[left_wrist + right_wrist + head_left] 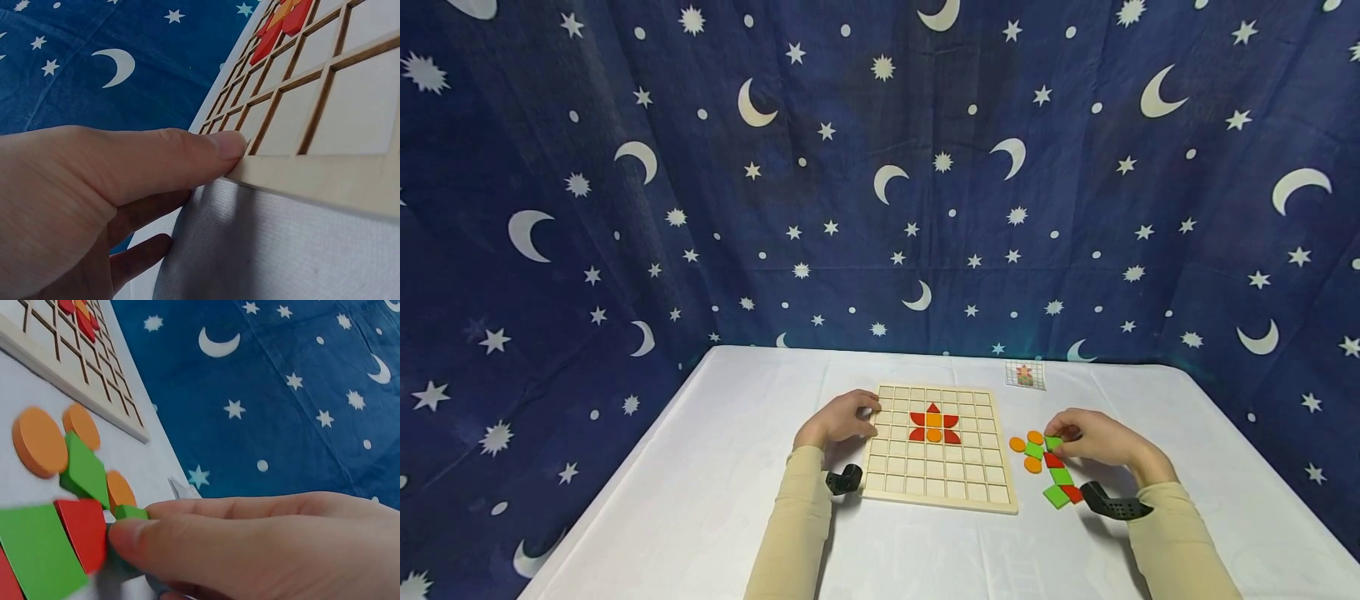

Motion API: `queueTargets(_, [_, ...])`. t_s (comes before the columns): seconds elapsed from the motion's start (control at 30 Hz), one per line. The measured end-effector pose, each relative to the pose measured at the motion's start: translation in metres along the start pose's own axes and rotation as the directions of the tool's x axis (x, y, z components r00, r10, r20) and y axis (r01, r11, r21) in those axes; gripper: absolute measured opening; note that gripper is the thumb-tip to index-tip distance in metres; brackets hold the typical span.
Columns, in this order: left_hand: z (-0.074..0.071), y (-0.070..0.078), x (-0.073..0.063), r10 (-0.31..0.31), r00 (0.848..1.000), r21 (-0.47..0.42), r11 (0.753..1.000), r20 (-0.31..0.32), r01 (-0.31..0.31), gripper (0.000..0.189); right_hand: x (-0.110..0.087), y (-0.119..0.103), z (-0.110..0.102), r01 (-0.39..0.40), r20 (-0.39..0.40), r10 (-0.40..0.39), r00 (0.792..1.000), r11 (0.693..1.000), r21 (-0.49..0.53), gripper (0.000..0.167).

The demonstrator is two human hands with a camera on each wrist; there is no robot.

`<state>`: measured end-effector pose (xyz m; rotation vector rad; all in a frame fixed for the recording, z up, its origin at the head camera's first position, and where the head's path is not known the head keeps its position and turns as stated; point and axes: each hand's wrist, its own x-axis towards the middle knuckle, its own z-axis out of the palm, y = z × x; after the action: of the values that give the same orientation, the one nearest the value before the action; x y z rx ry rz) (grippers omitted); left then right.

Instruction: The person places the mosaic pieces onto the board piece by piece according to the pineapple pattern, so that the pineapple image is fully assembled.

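A wooden grid board (936,494) lies on the table. On its upper half, red pieces surround an orange square and an orange disc (934,435). At the board's left edge is my left hand (844,417); in the left wrist view its thumb (187,150) touches the frame while the other fingers lie loosely beside it. To the right of the board, my right hand (1097,437) pinches a green square tile (130,512) between thumb and fingertips, and part of the tile is hidden. Close by lie orange discs (40,442), green squares (86,465) and red pieces (84,531).
A small picture card (1026,375) with a flower-like design on a grid stands behind the loose pieces, near the table's back edge. White cloth (685,500) covers the table. Behind it hangs a dark blue curtain (850,208) with moons and stars.
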<state>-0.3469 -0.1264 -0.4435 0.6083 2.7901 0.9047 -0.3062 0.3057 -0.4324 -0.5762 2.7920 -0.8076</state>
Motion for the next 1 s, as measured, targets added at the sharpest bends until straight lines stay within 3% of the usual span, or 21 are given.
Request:
queueTargets(0.17, [-0.001,0.000,0.000,0.009,1.000,0.001,1.000,0.000,-0.009,0.043,0.010,-0.012,0.006,0.086,-0.041,-0.086,0.995,0.996,-0.004,0.028])
queueTargets(0.3, [-0.001,-0.001,0.000,0.015,1.000,0.004,1.000,-0.002,-0.015,0.043,0.025,-0.037,0.018,0.177,-0.052,-0.175,0.983,0.984,0.016,0.030])
queueTargets(0.53, [0.000,-0.001,0.000,0.013,1.000,-0.003,1.000,-0.003,-0.013,0.043,0.052,-0.091,0.056,0.316,-0.027,-0.316,0.948,0.949,-0.022,0.025])
queueTargets(0.67, [0.000,-0.001,0.001,0.006,1.000,-0.005,1.000,0.000,-0.006,0.043,0.062,-0.108,0.071,0.389,-0.026,-0.391,0.920,0.920,-0.052,0.020])
queueTargets(0.77, [0.000,-0.001,0.001,0.004,1.000,-0.004,1.000,0.004,-0.004,0.043,0.066,-0.115,0.079,0.403,-0.026,-0.405,0.914,0.914,-0.056,0.020])
queueTargets(1.0, [-0.002,0.000,-0.001,-0.001,1.000,-0.014,1.000,0.004,0.001,0.043,0.071,-0.123,0.087,0.383,-0.013,-0.383,0.923,0.923,-0.048,0.019])
